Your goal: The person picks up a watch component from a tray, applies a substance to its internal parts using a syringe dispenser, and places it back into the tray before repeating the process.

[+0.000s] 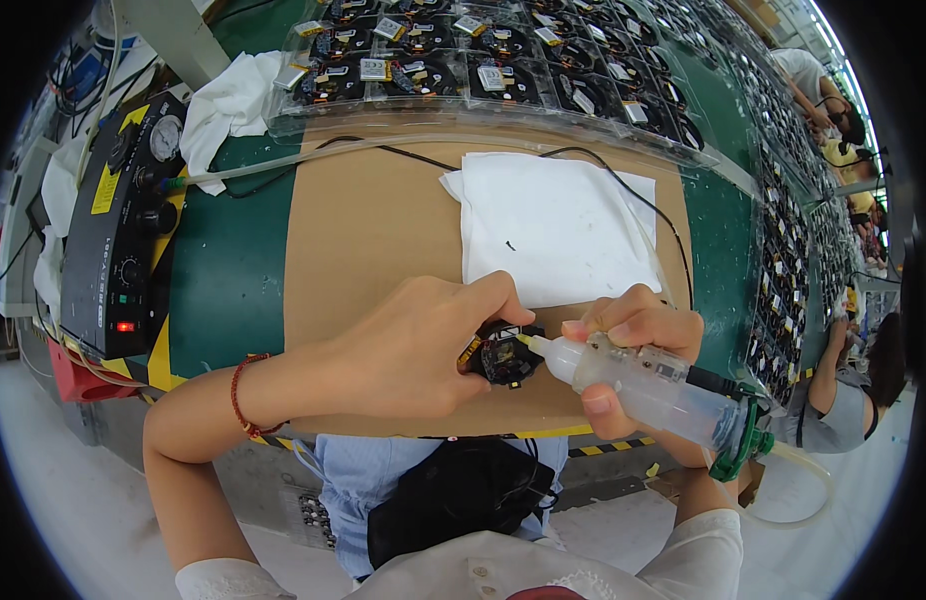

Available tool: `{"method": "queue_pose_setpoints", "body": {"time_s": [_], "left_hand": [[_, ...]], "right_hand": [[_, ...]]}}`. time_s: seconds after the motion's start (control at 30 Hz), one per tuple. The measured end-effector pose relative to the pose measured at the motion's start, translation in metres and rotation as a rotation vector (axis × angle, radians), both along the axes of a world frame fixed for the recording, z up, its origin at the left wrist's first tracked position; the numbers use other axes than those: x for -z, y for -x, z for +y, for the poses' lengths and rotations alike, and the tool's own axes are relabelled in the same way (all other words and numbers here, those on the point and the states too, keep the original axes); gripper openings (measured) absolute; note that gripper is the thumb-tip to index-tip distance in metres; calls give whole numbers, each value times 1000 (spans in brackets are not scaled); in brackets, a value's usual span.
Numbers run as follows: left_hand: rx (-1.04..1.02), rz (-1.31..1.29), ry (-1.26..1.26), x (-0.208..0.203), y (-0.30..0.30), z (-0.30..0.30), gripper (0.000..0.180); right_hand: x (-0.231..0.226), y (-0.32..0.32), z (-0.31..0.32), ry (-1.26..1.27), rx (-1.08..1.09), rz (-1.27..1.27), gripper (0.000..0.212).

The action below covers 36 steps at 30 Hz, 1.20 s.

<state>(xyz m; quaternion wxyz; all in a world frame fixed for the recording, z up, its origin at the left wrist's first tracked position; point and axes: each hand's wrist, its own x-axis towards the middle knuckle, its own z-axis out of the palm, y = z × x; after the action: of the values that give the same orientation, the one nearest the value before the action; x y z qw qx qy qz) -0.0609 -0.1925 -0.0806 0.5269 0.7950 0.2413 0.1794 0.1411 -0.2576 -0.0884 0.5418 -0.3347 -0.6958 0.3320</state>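
Note:
My left hand [420, 345] grips a small black electronic assembly [503, 356], thumb and fingers closed round its left side. Part of the assembly is hidden by those fingers. In my right hand [643, 335] lies a translucent glue dispensing syringe [648, 385], tilted, with a green cap and a hose at its rear end. Its thin yellowish tip meets or nearly meets the top of the assembly; I cannot tell whether they touch. Both hands are above the brown cardboard sheet [373, 230], just short of the white cloth [558, 235].
At left stands a black dispenser controller [123, 230] with a gauge and a lit red switch. Clear trays [433, 100] of similar assemblies line the table's back and right side. A crumpled white cloth [228, 110] lies beside the controller. Hoses cross the cardboard. Other people sit at the far right.

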Motion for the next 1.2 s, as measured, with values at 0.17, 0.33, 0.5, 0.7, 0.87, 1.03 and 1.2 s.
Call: {"method": "queue_pose_setpoints", "body": {"time_s": [0.17,0.33,0.5,0.7,0.87,1.03,1.2], "left_hand": [[5,10,-6,0,0,0,43],[-2,8,3,0,0,0,43],[-7,4,-4,0,-1,0,44],[-1,38,12,-2,0,0,44],[-2,44,38,-3,0,0,44],[3,57,31,-4,1,1,46],[1,48,11,-3,0,2,46]], "right_hand": [[-3,-1,1,17,-44,-26,53],[-3,0,0,29,-39,0,53],[-2,-2,0,11,-32,-8,53],[-2,-4,-1,2,-18,-42,54],[0,-5,0,-24,-7,-31,54],[-3,-7,0,-1,-10,-51,54],[-6,-9,-1,7,-15,-69,54]]}}
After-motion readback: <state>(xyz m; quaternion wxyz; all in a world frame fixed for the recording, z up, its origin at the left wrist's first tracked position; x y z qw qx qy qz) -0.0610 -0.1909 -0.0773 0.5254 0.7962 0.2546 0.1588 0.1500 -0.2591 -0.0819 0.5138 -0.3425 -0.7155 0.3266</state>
